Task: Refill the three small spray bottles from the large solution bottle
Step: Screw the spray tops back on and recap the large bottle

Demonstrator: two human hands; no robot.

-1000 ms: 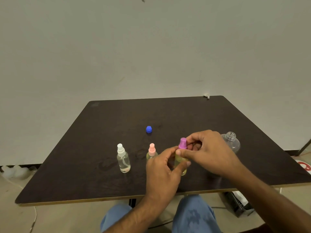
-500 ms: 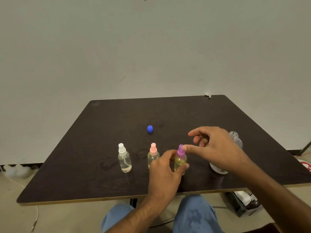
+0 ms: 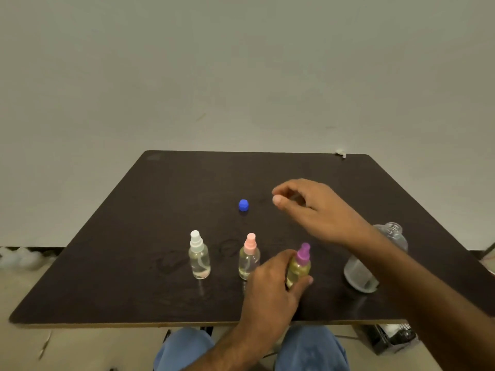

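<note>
1. Left hand (image 3: 270, 287) at lower centre of the frame grips the purple-capped spray bottle (image 3: 299, 266), fingers and thumb curled round its yellowish body; the bottle stands upright on the desk (image 3: 166, 199).
2. Right hand (image 3: 308, 207) hovers above the desk at centre right, fingers loosely curled, holding nothing; it is near the blue cap (image 3: 243, 205), not touching it.
3. Pink-capped spray bottle (image 3: 249, 255) stands just left of the held one; the white-capped spray bottle (image 3: 199, 255) stands further left.
4. Large clear bottle (image 3: 375, 258), uncapped, stands at the right, partly behind the right forearm.
</note>
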